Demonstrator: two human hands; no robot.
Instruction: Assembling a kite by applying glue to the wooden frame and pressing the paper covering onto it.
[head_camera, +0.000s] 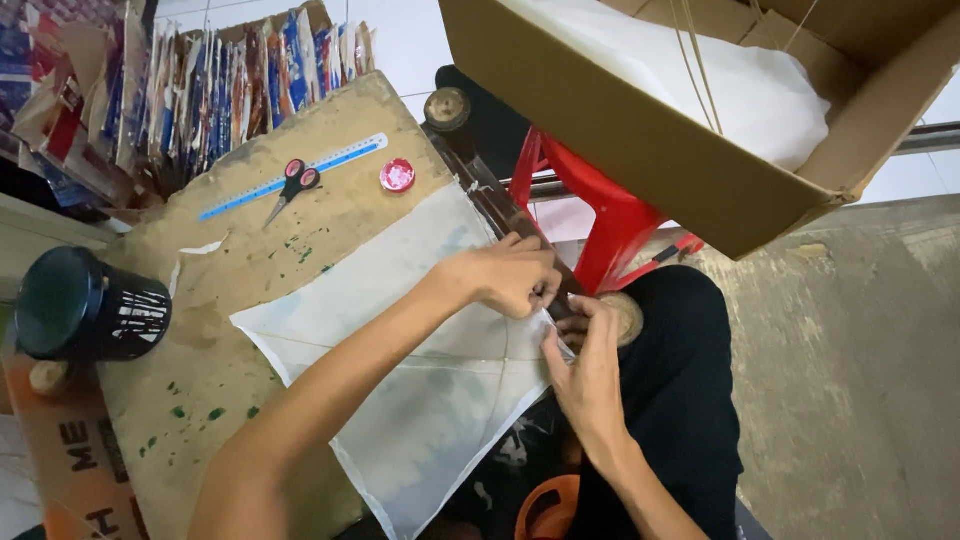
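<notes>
The left hand (510, 278) pinches the right-hand corner of a thin white paper sheet (400, 370), fingers closed on it at the worktop's (250, 270) right edge. The right hand (590, 375) meets it just beside, fingertips pressed together on the same corner. The sheet lies flat across the worktop's near right part, its lower corner hanging over the near edge. Toward the far edge lie a blue ruler (300, 175), black-and-red scissors (293, 185) across it, and a small red lid (397, 175). A dark cup (85, 305) sits at the left edge. A cardboard box (690, 100) rests on a red stool (610, 220) beyond.
</notes>
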